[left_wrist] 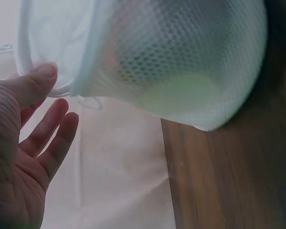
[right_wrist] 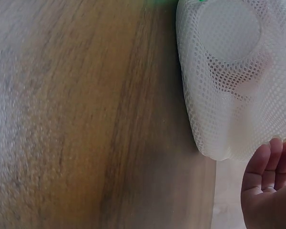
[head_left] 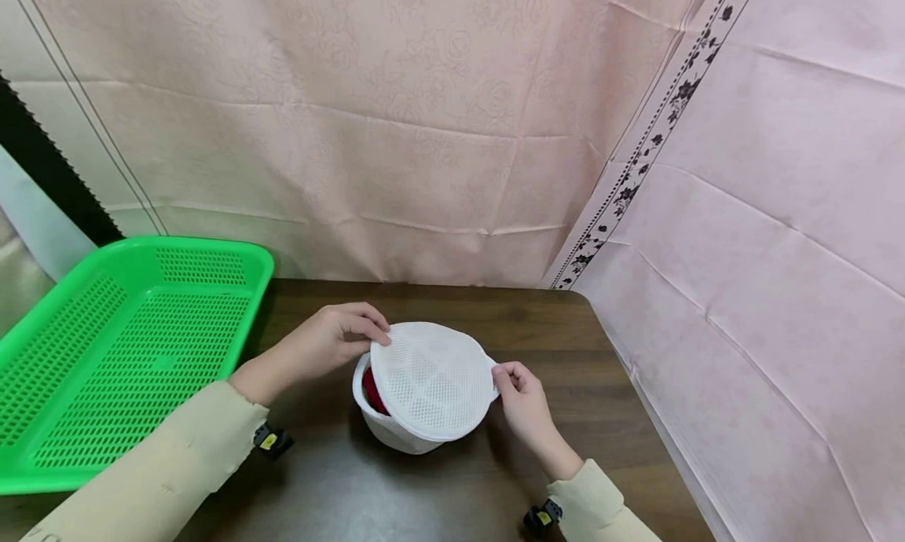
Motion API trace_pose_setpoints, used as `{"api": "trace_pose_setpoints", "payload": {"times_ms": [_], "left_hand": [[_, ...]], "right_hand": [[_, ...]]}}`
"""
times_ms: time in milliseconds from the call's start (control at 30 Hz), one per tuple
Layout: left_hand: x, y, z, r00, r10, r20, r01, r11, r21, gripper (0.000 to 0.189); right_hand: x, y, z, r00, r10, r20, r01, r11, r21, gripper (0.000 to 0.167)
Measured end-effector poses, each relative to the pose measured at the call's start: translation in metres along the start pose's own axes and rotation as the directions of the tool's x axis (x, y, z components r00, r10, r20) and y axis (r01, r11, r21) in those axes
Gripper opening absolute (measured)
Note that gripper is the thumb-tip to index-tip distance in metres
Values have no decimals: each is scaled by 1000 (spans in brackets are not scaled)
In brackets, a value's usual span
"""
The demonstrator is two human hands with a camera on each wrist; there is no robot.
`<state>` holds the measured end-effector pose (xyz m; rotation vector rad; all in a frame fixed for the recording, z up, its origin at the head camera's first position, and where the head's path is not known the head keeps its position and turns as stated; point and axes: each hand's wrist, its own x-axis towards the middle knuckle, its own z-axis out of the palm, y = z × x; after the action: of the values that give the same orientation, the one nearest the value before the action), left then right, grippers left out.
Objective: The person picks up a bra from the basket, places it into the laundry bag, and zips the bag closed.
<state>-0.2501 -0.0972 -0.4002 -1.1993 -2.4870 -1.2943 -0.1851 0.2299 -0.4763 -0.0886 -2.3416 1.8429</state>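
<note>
A round white mesh laundry bag [head_left: 396, 436] stands on the table, its mesh lid [head_left: 438, 381] tilted over the opening. Through the gap at the left shows a piece of red fabric [head_left: 372, 393]. My left hand [head_left: 328, 342] pinches the lid's edge at the upper left between thumb and fingers; the left wrist view has the thumb [left_wrist: 40, 78] on that rim, other fingers apart from it. On the opposite side my right hand [head_left: 526, 408] pinches the bag's edge at the right. In the right wrist view its fingers [right_wrist: 271, 167] are beside the mesh wall, the pinch itself hidden.
A green plastic basket [head_left: 258, 306] with perforated walls stands left of the bag. Beneath is a dark wooden table [head_left: 566, 338]. Pale pink patterned cloth [head_left: 424, 173] hangs behind the table, and more cloth [head_left: 778, 212] hangs along the right side.
</note>
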Motion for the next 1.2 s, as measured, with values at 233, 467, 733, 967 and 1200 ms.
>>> {"api": "trace_pose_setpoints", "payload": {"times_ms": [233, 467, 733, 967, 1200], "left_hand": [[-5, -3, 0, 999, 27, 20, -28, 997, 72, 27], [-6, -5, -1, 1000, 2, 18, -3, 997, 83, 27], [-7, -4, -1, 999, -29, 37, 25, 995, 93, 26], [-8, -3, 1, 997, -62, 42, 57, 992, 115, 24], [-5, -3, 4, 998, -62, 19, 60, 993, 104, 27]], "right_hand": [[-1, 1, 1, 1000, 5, -9, -5, 1000, -4, 21], [-3, -10, -1, 999, 46, 13, -47, 999, 23, 19], [-2, -10, -1, 997, 70, 30, -71, 996, 49, 29], [-3, -8, 2, 999, 40, 28, -42, 997, 60, 27], [-4, -8, 3, 997, 63, 39, -64, 998, 29, 27]]}}
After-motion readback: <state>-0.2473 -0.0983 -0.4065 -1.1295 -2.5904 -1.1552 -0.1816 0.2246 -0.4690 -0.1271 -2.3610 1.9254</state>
